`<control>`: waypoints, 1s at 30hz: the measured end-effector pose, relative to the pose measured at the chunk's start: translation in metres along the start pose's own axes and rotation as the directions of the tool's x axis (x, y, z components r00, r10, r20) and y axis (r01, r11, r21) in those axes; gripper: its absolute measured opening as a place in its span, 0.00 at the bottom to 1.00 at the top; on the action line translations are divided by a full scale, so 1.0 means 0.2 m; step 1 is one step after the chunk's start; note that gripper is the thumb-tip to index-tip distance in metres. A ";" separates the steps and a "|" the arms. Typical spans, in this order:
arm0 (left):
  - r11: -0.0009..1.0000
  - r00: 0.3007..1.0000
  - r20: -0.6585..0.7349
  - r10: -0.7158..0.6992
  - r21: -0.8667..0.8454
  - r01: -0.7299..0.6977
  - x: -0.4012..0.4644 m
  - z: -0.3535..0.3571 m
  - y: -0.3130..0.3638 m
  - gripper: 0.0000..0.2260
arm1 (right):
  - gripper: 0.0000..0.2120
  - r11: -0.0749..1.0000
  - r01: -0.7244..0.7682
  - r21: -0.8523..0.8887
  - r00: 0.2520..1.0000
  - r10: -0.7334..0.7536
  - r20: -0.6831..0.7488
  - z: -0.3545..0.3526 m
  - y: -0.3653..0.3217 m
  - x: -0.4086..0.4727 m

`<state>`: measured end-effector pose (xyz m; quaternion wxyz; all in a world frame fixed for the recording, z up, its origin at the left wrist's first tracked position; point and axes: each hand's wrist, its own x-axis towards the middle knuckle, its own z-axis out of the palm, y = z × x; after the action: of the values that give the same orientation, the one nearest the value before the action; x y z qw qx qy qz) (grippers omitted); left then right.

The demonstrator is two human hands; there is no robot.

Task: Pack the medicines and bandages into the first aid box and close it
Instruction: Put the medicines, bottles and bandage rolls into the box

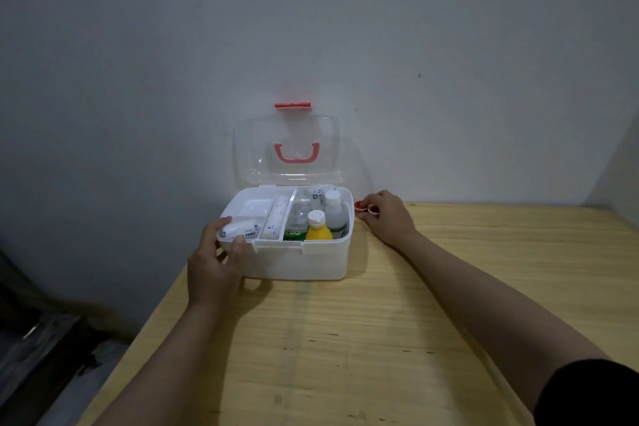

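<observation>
- Under my left hand [218, 259], the front left corner of the white first aid box [294, 259] is sitting on the wooden surface [345, 339]; I am seeing the thumb and fingers curling round a wrapped white bandage roll [240, 230] at the rim of the left compartment.
- Just beyond that hand, a second long white roll [275, 218] is lying along the divider, and a small white tray [252, 209] is showing behind the gripped roll.
- Between my two hands, the right compartment is holding upright bottles: a yellow bottle [318, 226] with a white cap at the front, a clear bottle [335, 213] just beside it, and more white containers behind, too blurred for me to read.
- Beyond both hands, the clear lid [288, 149] is standing open against the wall [138, 79], its red handle [296, 152] showing through and a red latch [293, 105] sitting at its top edge.
- At the fingertips of my right hand [387, 214], just beside the box's right wall, two small red-and-white caps or jars [366, 208] are resting on the surface; the fingers are bending over and pinching them, though I cannot tell exactly what they are.
</observation>
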<state>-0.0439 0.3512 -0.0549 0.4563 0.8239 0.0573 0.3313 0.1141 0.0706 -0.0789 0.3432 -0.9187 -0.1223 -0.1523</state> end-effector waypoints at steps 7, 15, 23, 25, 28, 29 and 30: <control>1.000 1.000 -0.009 0.002 0.016 -0.002 0.00 0.01 0.00 0.14 | 0.08 0.998 0.004 0.060 1.000 -0.003 -0.016 -0.06 -0.02 -0.09; 1.000 0.999 0.036 -0.012 -0.002 0.012 0.00 -0.02 0.01 0.16 | 0.08 0.972 0.096 0.214 0.975 -0.048 -0.218 -0.34 -0.25 -0.16; 0.997 0.992 0.122 -0.017 -0.067 0.026 -0.06 0.04 0.09 0.22 | 0.12 0.941 0.173 0.291 0.985 -0.159 -0.074 -0.44 -0.69 -0.10; 0.996 0.991 0.133 -0.003 -0.091 0.015 -0.09 0.07 0.13 0.20 | 0.12 0.951 0.175 0.255 0.983 -0.182 0.005 -0.37 -0.77 -0.08; 0.992 0.989 0.148 0.009 -0.123 0.009 -0.16 0.11 0.19 0.20 | 0.12 0.969 0.201 0.144 0.969 -0.218 0.116 -0.27 -0.85 -0.07; 0.992 0.988 0.155 0.012 -0.128 0.008 -0.17 0.12 0.20 0.20 | 0.12 0.973 0.215 0.088 0.962 -0.226 0.156 -0.23 -0.87 -0.07; 0.992 0.987 0.158 0.016 -0.128 0.005 -0.18 0.13 0.21 0.21 | 0.12 0.974 0.224 0.037 0.956 -0.227 0.188 -0.20 -0.87 -0.07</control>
<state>-0.0656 0.2938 -0.0494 0.5105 0.8167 -0.0031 0.2689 0.0360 0.1709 0.0482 0.3175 -0.9064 -0.2598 -0.1004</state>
